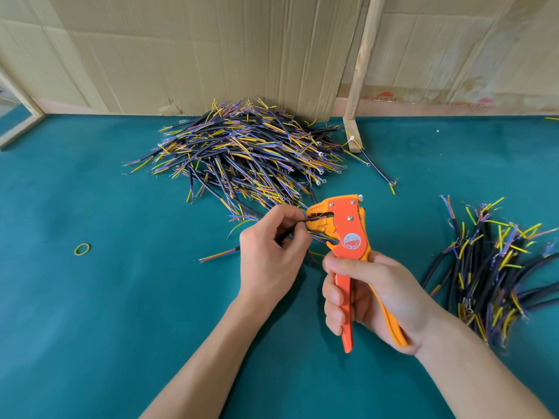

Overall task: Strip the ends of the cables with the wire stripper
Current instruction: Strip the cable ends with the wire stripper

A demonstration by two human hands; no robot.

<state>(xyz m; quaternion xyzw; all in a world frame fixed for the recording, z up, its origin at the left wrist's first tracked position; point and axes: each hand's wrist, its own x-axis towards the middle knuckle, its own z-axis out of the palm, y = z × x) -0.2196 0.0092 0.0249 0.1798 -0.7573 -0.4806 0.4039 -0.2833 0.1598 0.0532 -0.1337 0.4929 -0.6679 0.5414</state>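
Both hands are busy: left hand pinches a cable, its long axis running rightward into the wire stripper gripped by the right hand.

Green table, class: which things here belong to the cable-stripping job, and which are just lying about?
Part of the job:
wire stripper, gripped by the right hand
cable, pinched by the left hand
big cable pile
smaller cable pile

Just lying about:
rubber band
cardboard wall
wooden post

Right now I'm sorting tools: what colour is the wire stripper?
Orange wire stripper, yellow-orange trim; head view.
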